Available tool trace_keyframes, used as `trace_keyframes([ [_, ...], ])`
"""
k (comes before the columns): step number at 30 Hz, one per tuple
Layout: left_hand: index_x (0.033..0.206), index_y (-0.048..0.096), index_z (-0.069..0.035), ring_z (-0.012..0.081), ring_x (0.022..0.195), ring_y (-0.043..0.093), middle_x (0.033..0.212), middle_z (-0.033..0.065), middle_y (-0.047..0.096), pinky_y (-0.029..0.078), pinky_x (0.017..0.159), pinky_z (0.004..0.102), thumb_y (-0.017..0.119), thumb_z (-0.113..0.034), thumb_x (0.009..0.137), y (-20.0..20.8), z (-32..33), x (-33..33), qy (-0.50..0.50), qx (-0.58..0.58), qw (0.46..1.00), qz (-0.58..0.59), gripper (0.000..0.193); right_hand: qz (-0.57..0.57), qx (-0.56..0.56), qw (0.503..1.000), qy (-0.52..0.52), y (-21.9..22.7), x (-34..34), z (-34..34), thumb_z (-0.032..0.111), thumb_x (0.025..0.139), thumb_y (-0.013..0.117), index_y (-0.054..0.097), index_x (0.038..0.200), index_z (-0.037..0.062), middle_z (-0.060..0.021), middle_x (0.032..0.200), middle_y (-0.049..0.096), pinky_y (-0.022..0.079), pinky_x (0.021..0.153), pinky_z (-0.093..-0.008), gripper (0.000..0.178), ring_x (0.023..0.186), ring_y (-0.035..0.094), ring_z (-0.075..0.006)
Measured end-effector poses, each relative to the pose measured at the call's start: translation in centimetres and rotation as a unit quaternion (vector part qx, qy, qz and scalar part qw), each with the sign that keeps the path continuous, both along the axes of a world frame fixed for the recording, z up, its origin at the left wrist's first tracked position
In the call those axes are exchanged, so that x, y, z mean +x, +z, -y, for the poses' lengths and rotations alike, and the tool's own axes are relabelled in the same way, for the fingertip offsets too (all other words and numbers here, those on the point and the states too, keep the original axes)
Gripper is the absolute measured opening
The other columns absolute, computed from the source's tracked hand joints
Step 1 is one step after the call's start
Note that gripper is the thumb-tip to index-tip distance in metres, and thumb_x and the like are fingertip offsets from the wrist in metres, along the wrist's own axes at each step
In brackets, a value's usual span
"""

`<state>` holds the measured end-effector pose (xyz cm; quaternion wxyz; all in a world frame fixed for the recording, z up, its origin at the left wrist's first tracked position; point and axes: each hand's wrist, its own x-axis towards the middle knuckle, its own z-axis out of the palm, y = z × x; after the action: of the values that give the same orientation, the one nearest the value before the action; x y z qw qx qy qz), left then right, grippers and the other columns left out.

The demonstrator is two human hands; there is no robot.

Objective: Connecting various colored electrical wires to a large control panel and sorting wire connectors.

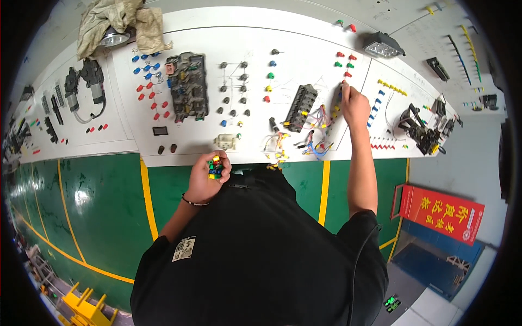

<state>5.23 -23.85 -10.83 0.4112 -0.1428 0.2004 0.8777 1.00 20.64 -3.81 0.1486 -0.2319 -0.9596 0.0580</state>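
Note:
My left hand (205,176) is cupped palm up at the board's near edge, fingers curled round a bunch of small plastic caps (216,168) in red, yellow, green and blue. Reaching forward, my right hand (354,106) has its fingers pinched at a small red terminal cap (343,83) on the white board (250,144). Just beyond those fingertips stand red terminal posts (347,74) and green ones (349,66). Beside that hand, toward the left, a dark narrow part is partly covered by the fingers.
A black fuse box (187,87) is mounted left of centre, and a black connector block (300,108) with loose coloured wires (318,122) right of centre. A lamp (384,45) sits at the back right. Beige cloth (111,24) drapes the far left. Green floor (103,195) lies below.

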Motion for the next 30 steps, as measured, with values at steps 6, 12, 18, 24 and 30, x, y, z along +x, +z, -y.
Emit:
trace_keyframes([
  [6, 0.099, 0.06, -0.002, 0.0202, 0.07, 0.056, 0.084, 0.0098, 0.062, 0.043, 0.056, 0.0302, 0.045, -0.023, 0.1, 0.1, 5.0, -1.5, -0.045, 0.008, 0.999, 0.001, 0.026, -0.038, 0.004, 0.999, 0.023, 0.2, 0.5, 1.5, 0.047, 0.097, 0.056, 0.063, 0.096, 0.0068, -0.0198, 0.09, 0.071, 0.052, 0.074, -0.0501, 0.041, 0.084, 0.067, -0.0419],
  [12, 0.099, 0.059, -0.002, 0.0187, 0.071, 0.053, 0.083, 0.0087, 0.06, 0.042, 0.055, 0.0287, 0.046, -0.024, 0.1, -0.7, 7.9, -2.0, -0.064, 0.012, 0.998, -0.001, 0.025, -0.019, 0.072, 0.995, -0.067, 1.0, 0.2, 3.6, 0.044, 0.1, 0.055, 0.061, 0.091, 0.0042, -0.0188, 0.083, 0.071, 0.051, 0.064, -0.048, 0.041, 0.075, 0.067, -0.039],
  [18, 0.099, 0.059, -0.003, 0.0182, 0.071, 0.052, 0.083, 0.0078, 0.058, 0.042, 0.055, 0.0281, 0.047, -0.024, 0.099, -2.0, 10.0, -2.3, -0.042, 0.01, 0.999, 0.002, 0.024, 0.096, 0.007, 0.984, -0.149, 1.2, 0.0, 2.9, 0.047, 0.096, 0.057, 0.064, 0.103, 0.0068, -0.0192, 0.097, 0.072, 0.053, 0.078, -0.0469, 0.041, 0.091, 0.069, -0.0398],
  [24, 0.099, 0.058, -0.003, 0.0187, 0.071, 0.053, 0.084, 0.0082, 0.058, 0.042, 0.056, 0.0289, 0.047, -0.023, 0.1, -3.2, 9.7, -2.6, -0.031, 0.015, 0.999, 0.017, 0.023, 0.007, -0.002, 0.998, -0.068, 0.9, 0.8, 2.5, 0.039, 0.097, 0.058, 0.064, 0.098, 0.0052, -0.0183, 0.095, 0.072, 0.053, 0.075, -0.0462, 0.034, 0.086, 0.068, -0.0395],
  [30, 0.099, 0.058, -0.004, 0.0173, 0.072, 0.051, 0.084, 0.0074, 0.056, 0.041, 0.056, 0.0274, 0.047, -0.025, 0.1, -3.6, 10.3, -2.9, -0.024, 0.005, 1.0, -0.005, 0.024, -0.092, -0.032, 0.995, -0.019, 0.4, 0.7, 3.4, 0.043, 0.101, 0.05, 0.064, 0.09, 0.0037, -0.021, 0.089, 0.069, 0.051, 0.071, -0.0482, 0.043, 0.08, 0.066, -0.0408],
])
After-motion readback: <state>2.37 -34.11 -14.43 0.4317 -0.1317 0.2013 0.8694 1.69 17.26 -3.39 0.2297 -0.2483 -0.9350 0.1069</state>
